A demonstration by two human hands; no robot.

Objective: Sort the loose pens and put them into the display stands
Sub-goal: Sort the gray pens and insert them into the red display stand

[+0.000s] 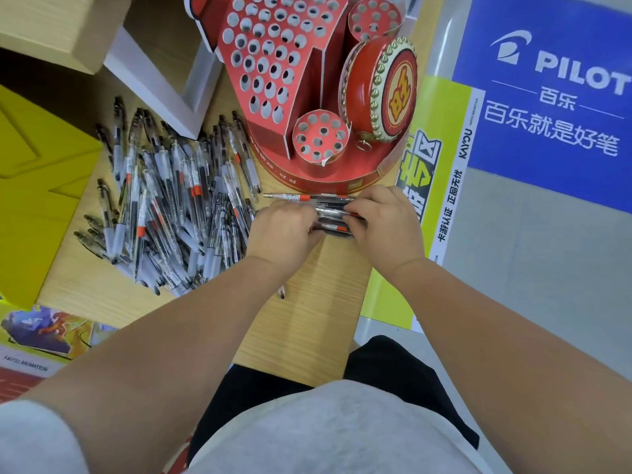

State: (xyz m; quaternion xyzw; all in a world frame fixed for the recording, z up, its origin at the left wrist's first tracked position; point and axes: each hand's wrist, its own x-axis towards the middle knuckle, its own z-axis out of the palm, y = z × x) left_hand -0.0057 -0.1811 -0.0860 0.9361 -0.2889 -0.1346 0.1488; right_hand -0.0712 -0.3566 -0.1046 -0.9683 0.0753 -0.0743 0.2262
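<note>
A big heap of loose clear pens (164, 206) with black and orange bands lies on the wooden table (307, 330), left of centre. A red cardboard display stand (307, 80) with many empty round holes stands behind, with a drum ornament on its right side. In front of the stand, my left hand (284, 230) and my right hand (386, 224) together grip a small bundle of pens (331, 213) lying sideways, one hand at each end. One pen of the bundle (297, 197) sticks out to the left. A single pen (282, 292) peeks out beside my left forearm.
A white-framed box (160, 73) and a tan box (61, 29) stand at the back left. A yellow carton (37, 186) borders the table's left side. Printed posters lie at the lower left, and a blue Pilot sign (554, 87) fills the right.
</note>
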